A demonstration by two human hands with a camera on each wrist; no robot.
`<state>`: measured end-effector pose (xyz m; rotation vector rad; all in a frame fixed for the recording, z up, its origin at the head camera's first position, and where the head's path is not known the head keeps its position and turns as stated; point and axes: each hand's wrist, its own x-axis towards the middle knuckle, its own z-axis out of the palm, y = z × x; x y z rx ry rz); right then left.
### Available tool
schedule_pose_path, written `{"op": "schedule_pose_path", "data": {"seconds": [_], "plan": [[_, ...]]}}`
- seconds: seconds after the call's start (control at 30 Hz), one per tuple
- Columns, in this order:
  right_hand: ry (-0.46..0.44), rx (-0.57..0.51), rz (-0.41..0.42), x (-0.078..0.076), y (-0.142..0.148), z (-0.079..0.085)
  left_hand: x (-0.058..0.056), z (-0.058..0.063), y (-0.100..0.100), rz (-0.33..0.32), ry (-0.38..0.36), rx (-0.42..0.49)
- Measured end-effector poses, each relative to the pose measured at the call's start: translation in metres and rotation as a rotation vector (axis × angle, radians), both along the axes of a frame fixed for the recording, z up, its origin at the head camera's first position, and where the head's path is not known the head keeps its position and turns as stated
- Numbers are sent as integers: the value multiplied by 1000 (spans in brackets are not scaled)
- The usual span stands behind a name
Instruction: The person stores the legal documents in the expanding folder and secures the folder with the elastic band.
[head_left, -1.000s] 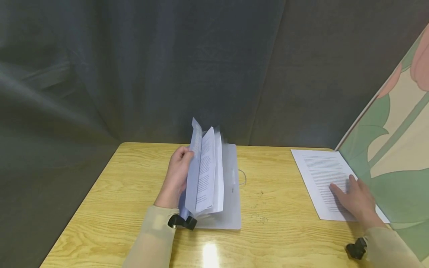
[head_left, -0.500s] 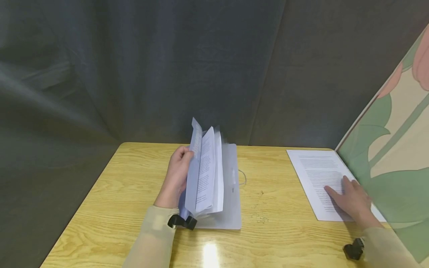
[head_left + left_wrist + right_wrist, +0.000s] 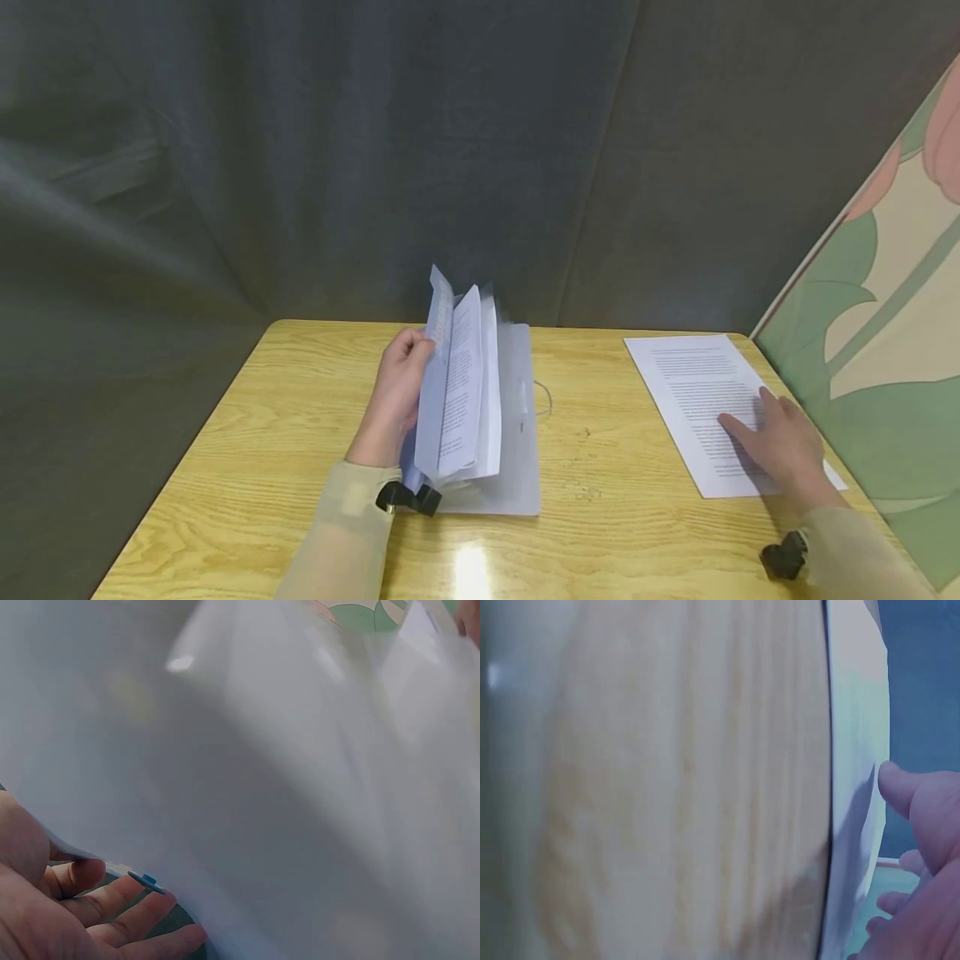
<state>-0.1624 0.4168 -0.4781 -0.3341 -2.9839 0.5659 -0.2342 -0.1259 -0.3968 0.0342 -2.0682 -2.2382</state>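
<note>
A translucent plastic document folder (image 3: 521,467) lies partly opened at the middle of the table, printed sheets (image 3: 462,392) fanned inside it. My left hand (image 3: 395,379) pinches the raised cover (image 3: 433,392) at its left edge. Up close in the left wrist view, a small blue disc (image 3: 147,882) shows at that edge beside the fingers. Over at the right, my right hand (image 3: 789,437) rests on a printed sheet of paper (image 3: 686,392), fingers spread and fairly straight. The thumb (image 3: 898,787) lies against the white sheet (image 3: 855,712) in the right wrist view.
Wooden tabletop (image 3: 600,533) runs between folder and loose sheet. A thin loop of cord (image 3: 544,398) sticks out from the folder's right side. A dark curtain (image 3: 450,167) hangs behind, and a floral-patterned panel (image 3: 892,358) borders the right edge.
The right hand has slid the loose sheet to the left, away from the floral panel. The left hand and the folder have stayed nearly still.
</note>
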Motion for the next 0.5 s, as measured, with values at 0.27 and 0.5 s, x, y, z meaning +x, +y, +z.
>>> {"op": "schedule_pose_path", "data": {"seconds": [0.27, 0.5], "plan": [[-25, 21, -21, 0, 9, 6, -1, 0, 1, 0, 5, 13], [-52, -9, -24, -2, 11, 2, -1, 1, 1, -2, 4, 19]]}}
